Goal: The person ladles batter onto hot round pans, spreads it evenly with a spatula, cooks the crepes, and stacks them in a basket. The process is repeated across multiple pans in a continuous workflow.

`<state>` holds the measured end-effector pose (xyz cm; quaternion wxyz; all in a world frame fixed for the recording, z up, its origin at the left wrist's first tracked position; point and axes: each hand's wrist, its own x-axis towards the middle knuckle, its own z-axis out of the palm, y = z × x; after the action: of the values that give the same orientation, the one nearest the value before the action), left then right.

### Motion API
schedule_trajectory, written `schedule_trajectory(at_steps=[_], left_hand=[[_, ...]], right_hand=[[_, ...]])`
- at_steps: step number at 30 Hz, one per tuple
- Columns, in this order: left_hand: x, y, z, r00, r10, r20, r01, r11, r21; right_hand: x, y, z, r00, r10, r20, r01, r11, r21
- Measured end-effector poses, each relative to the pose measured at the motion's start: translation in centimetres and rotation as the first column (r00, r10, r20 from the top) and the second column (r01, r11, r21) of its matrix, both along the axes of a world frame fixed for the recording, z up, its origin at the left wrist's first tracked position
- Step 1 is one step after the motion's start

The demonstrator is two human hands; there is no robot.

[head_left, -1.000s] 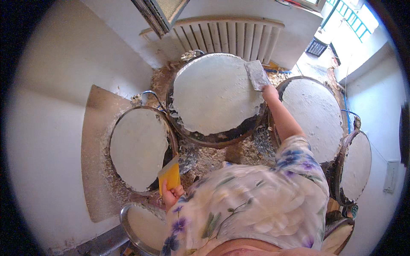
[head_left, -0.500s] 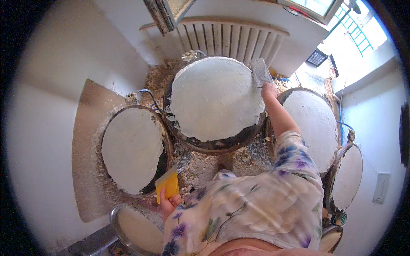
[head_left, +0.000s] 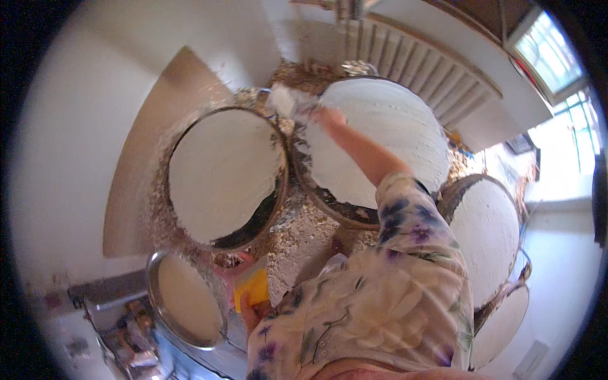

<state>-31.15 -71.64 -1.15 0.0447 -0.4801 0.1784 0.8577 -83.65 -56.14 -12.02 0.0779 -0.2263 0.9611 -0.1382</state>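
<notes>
**Right hand point(head_left: 330, 119) by the upper left edge of the middle plate point(head_left: 342, 208)**

Four round dark plates show, each coated pale: the middle one, a left plate point(head_left: 259, 218), a right plate point(head_left: 457, 187) and a small plate point(head_left: 491, 310) at lower right. There is one metal basin point(head_left: 152, 280) holding pale liquid point(head_left: 187, 301), one radiator point(head_left: 430, 69) and two flat hand tools.

The left and middle plates stand side by side, their rims almost meeting. Dark crescents are bare along their near edges. Between these plates and the person's shirt point(head_left: 380, 297) lies a wedge of flake-strewn surface point(head_left: 301, 244).

The right hand is closed around a grey-white trowel point(head_left: 288, 101), which is over the upper gap between those two plates; blur hides whether it touches anything. The left hand point(head_left: 256, 310) is clamped, thumb and fingers, on a yellow scraper point(head_left: 252, 290), below the left plate and right of the basin.
</notes>
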Motion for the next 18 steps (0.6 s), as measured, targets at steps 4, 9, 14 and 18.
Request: schedule_trajectory(at_steps=[4, 9, 14, 18], left_hand=[[3.0, -0.4, 0.2, 0.991, -0.003, -0.134, -0.01, 0.995, -0.095], [6.0, -0.8, 1.7, 0.993, 0.112, -0.032, -0.116, 0.928, -0.355], [12.2, -2.4, 2.0, 0.975, 0.194, -0.112, -0.222, 0.901, -0.372], [19.2, -4.3, 1.5, 0.969, 0.129, -0.211, -0.183, 0.948, -0.262]], right_hand=[[14.1, -9.5, 3.7, 0.906, 0.421, -0.038, -0.422, 0.907, -0.002], [29.3, -17.0, 9.3, 0.682, 0.714, -0.161, -0.73, 0.65, -0.213], [40.7, -22.0, 9.4, 0.582, 0.812, -0.046, -0.705, 0.476, -0.527], [47.3, -25.5, 6.6, 0.087, 0.744, 0.663, -0.292, 0.655, -0.697]])
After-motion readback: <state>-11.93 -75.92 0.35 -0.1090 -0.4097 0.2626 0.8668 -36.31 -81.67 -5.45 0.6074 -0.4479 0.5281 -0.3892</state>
